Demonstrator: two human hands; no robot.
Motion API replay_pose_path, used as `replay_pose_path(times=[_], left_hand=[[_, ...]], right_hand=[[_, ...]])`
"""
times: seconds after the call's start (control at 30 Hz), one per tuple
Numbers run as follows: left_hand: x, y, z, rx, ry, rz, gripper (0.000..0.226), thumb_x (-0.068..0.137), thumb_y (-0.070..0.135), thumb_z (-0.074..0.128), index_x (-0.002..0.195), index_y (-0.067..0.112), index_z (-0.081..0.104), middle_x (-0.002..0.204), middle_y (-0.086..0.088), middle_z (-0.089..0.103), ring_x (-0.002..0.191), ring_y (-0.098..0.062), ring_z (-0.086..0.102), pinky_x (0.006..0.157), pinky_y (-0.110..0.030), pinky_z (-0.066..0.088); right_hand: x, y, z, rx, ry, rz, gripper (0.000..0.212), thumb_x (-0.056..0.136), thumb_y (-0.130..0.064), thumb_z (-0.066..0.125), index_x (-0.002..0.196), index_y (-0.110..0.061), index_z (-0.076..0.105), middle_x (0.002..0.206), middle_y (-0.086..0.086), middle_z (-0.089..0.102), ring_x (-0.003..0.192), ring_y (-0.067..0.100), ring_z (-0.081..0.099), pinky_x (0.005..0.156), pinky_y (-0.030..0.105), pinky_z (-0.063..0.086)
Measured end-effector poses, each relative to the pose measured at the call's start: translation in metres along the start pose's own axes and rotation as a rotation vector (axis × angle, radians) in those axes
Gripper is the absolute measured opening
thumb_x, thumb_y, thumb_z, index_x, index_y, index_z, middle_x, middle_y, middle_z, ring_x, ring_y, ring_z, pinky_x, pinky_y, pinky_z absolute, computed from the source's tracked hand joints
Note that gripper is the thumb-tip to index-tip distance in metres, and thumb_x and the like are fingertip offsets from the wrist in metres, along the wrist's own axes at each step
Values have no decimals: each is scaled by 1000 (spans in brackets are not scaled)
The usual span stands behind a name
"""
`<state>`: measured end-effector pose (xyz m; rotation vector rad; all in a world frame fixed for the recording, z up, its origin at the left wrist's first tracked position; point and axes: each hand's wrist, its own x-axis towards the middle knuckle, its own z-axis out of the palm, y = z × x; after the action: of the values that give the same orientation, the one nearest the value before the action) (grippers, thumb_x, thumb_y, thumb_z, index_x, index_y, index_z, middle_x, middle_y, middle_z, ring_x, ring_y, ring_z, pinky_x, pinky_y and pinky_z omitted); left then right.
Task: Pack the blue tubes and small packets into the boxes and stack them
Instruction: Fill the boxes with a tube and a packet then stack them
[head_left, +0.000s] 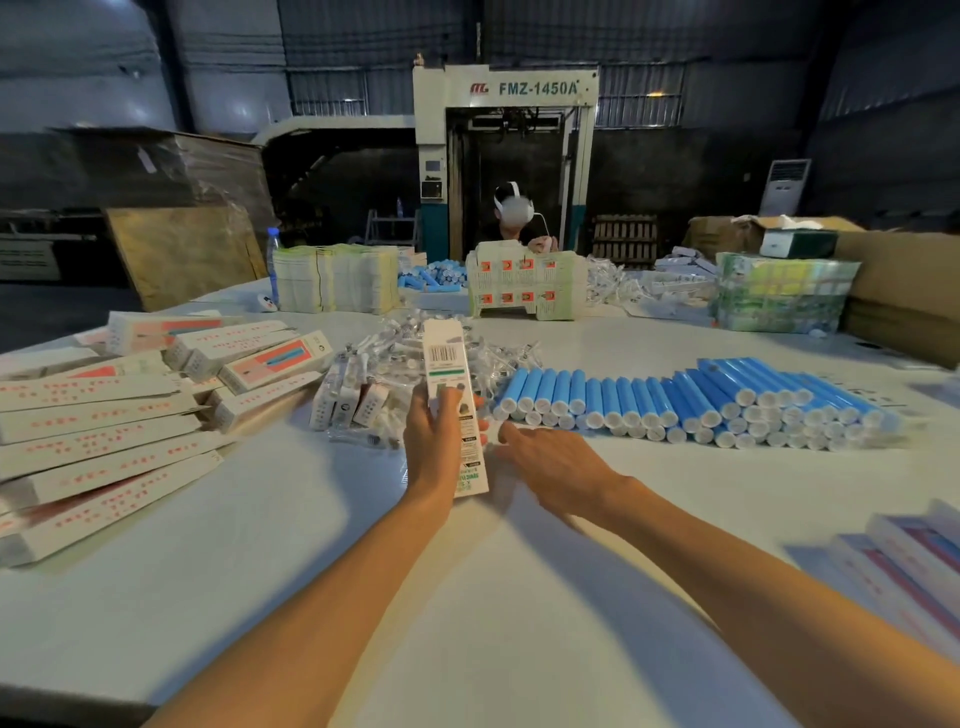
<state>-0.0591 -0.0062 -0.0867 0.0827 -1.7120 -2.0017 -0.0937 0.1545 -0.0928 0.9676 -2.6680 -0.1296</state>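
My left hand (434, 436) grips a long white box (451, 374) with a barcode, held upright over the white table (467, 597). My right hand (550, 467) reaches with straight fingers toward the near ends of the blue tubes (675, 400), which lie in a long stacked row to the right. A heap of small clear packets (384, 364) lies behind the box. Packed white boxes with red print (104, 426) are stacked at the left.
Flat box blanks (914, 561) lie at the right front edge. Across the table a person sits behind stacks of cartons (524, 286), paper bundles (332, 278) and more blue tubes (434, 275). A wrapped bundle (779, 291) and cardboard boxes stand far right.
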Motion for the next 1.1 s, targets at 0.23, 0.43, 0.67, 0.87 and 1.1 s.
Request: replay_pose_path(times=[0.23,0.43,0.67,0.87,1.1], left_hand=[[-18,-6,17,-85,-350,-184,33,104,23,68,135,16,60,113,-10,80,98,-34,79,88,-48,65],[-33,-2,25,-85,-512,-201,52,90,22,83,134,7,59,117,-19,78,102,-46,76,95,-60,60],[-37,0,28,-77,-622,-194,58,88,27,86,136,10,57,120,-19,77,101,-47,76,86,-57,63],[-36,0,28,-34,-645,-134,51,94,27,83,135,12,57,121,-17,77,101,-47,76,89,-58,63],[-34,-1,28,-42,-608,-125,47,95,25,81,132,10,56,116,-20,78,99,-47,77,91,-65,61]], right_hand=[[-30,26,-3,257,207,279,78,96,0,62,161,-26,27,123,10,70,113,29,63,94,40,49],[-44,64,-63,990,773,425,53,101,10,49,146,-19,51,104,10,69,90,15,71,81,38,64],[-35,67,-108,1485,897,384,40,89,-4,76,124,-12,57,112,13,66,97,21,77,79,28,62],[-23,54,-97,1326,623,406,31,90,-12,77,117,-14,62,103,9,74,86,14,74,66,19,58],[-25,40,-82,911,506,313,20,100,-32,67,104,-15,75,120,-3,63,113,17,55,92,32,47]])
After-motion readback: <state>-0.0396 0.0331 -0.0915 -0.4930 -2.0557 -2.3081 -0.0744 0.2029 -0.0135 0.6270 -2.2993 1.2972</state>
